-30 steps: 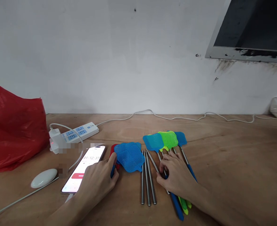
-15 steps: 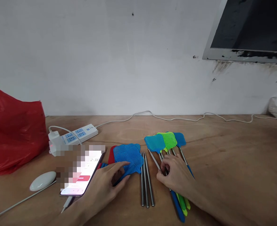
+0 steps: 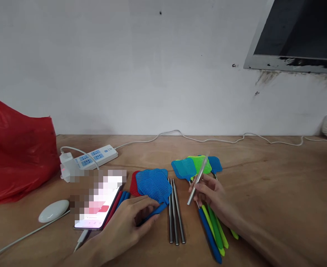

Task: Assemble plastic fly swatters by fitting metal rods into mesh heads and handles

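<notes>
My left hand (image 3: 132, 218) is closed, thumb and fingers around the narrow blue neck of a blue fly swatter head (image 3: 154, 183). That head lies on others, with a red mesh head (image 3: 134, 187) at the left edge of the pile. Between thumb and fingers, my right hand (image 3: 210, 189) pinches a silver metal rod (image 3: 198, 180), raised and tilted. Below this hand lie several fly swatters with rods attached: a teal head (image 3: 184, 168), a green head (image 3: 200, 163), and blue and green handles (image 3: 215, 226). Between the hands are several loose metal rods (image 3: 176, 215).
A lit phone (image 3: 96, 211) lies left of my left hand, with red and blue handles (image 3: 120, 200) beside it. Farther left are a white mouse-shaped object (image 3: 54, 210), a power strip (image 3: 102, 155) and a red plastic bag (image 3: 15, 148). A white cable (image 3: 202, 140) runs along the wall.
My right hand has lifted the metal rod from beside the swatters and tilted its top rightward. My left hand stays at the blue head. The view has shifted slightly.
</notes>
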`<state>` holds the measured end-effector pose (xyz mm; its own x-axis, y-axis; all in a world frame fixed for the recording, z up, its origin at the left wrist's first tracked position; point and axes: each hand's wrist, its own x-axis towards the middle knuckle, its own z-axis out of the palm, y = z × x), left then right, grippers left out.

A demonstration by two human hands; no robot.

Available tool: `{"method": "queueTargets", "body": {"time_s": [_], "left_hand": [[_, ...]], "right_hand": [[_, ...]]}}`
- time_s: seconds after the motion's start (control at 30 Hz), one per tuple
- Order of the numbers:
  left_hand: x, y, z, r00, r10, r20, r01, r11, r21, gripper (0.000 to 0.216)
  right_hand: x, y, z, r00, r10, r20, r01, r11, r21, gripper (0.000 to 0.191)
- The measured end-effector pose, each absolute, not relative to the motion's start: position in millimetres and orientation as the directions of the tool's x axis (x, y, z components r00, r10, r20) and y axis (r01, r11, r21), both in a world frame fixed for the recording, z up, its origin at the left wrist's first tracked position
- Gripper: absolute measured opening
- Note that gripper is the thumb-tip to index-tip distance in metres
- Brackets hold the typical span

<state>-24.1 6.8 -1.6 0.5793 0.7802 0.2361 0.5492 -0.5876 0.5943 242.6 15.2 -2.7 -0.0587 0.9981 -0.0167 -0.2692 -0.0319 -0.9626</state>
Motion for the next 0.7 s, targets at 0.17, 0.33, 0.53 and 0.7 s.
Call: {"method": "queueTargets", "body": {"time_s": [0.17,0.33,0.53,0.7], "left_hand": [[-20,5,1,0.579,0.784,0.222,0.53,-0.569,0.628,0.013],[-20,4,-2,0.577,0.792,0.201,0.542,-0.555,0.631,0.016],[-20,4,-4,0.584,0.786,0.202,0.539,-0.562,0.627,0.015],[-20,6,-5,0.618,0.76,0.203,0.502,-0.579,0.642,0.016]], "right_hand": [[238,11,0,-0.195,0.981,-0.021,-0.36,-0.091,-0.929,0.031],[231,7,1,-0.289,0.957,0.01,-0.37,-0.102,-0.923,0.034],[230,4,-1,-0.303,0.952,0.041,-0.357,-0.074,-0.931,0.032],[231,4,-3,-0.322,0.943,0.08,-0.318,-0.028,-0.948,0.031]]}}
